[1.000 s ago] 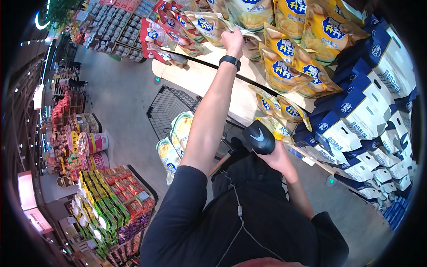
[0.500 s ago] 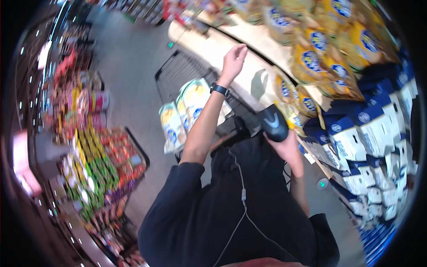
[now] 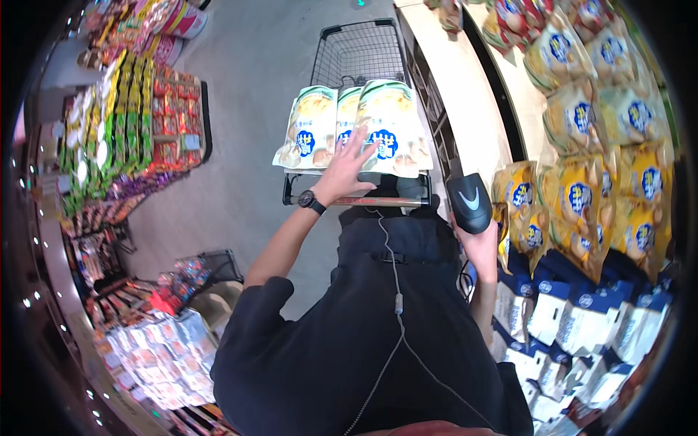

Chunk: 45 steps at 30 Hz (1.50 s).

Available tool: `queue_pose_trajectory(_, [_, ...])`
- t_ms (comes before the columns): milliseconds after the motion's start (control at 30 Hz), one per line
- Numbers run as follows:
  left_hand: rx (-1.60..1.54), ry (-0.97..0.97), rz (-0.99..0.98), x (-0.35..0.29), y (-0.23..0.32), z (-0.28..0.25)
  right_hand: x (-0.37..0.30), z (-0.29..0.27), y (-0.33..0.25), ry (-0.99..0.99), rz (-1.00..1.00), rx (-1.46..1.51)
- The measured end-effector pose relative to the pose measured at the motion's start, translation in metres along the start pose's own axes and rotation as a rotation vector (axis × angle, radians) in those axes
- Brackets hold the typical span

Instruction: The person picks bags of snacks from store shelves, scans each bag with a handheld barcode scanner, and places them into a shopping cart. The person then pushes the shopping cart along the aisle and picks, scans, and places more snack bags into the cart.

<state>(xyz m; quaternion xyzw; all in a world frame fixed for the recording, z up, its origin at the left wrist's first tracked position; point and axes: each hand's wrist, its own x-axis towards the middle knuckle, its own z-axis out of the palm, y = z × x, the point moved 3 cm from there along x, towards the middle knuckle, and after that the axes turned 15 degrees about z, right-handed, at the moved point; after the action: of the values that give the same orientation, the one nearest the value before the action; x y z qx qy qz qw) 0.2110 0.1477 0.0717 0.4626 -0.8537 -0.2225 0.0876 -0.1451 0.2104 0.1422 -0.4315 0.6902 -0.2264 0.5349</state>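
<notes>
My left hand (image 3: 347,171), with a dark watch at the wrist, reaches over the handle end of a shopping cart (image 3: 356,54). Its fingers are spread over the lower part of large white, yellow and green food bags, but whether they touch is hard to tell. A left bag (image 3: 311,120) and a right bag (image 3: 389,116) show most; between them another is partly covered. At my right side, my right hand (image 3: 483,251) grips a black handheld barcode scanner (image 3: 470,203), its head pointing forward. The scanner's handle is mostly hidden.
To the right, a pale wooden shelf (image 3: 459,94) carries yellow snack bags (image 3: 578,196) and blue-and-white packages (image 3: 574,320). Stacked goods (image 3: 120,131) stand across the grey aisle (image 3: 236,109) at left. A thin cable (image 3: 392,261) hangs down my front.
The view has swung round, and the cart now lies straight ahead. My left hand has come from beside the shelf edge, fingers curled, back to the bags and spread. The scanner stays in my right hand.
</notes>
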Motion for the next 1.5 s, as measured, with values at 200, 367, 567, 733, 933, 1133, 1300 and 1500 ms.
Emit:
queue_pose_trajectory(200, [-0.014, 0.155, 0.137, -0.016, -0.027, 0.059, 0.004, 0.033, -0.021, -0.008, 0.054, -0.02])
queue_pose_trajectory(367, [-0.043, 0.346, 0.134, -0.013, -0.036, 0.056, 0.001, 0.043, -0.032, 0.007, 0.103, -0.05])
queue_pose_trajectory(567, [-0.066, 0.802, -0.034, 0.029, -0.038, -0.054, 0.007, 0.056, -0.048, 0.027, -0.034, -0.034])
queue_pose_trajectory(733, [-0.133, 0.803, -0.094, 0.049, -0.036, -0.172, 0.005, 0.057, -0.067, -0.041, 0.061, -0.05])
queue_pose_trajectory(933, [-0.579, 0.711, -0.093, 0.047, -0.041, -0.207, 0.005, 0.054, -0.091, -0.017, -0.156, -0.053])
queue_pose_trajectory(1133, [-0.783, 0.577, 0.009, 0.055, -0.008, -0.219, 0.01, 0.048, -0.094, -0.003, -0.151, -0.015])
queue_pose_trajectory(1300, [-0.756, 0.612, -0.046, 0.055, 0.01, -0.215, 0.018, 0.043, -0.076, -0.089, -0.284, 0.043])
queue_pose_trajectory(1500, [-1.31, 0.613, -0.024, 0.104, 0.059, -0.18, -0.004, 0.026, -0.05, 0.002, -0.277, 0.173])
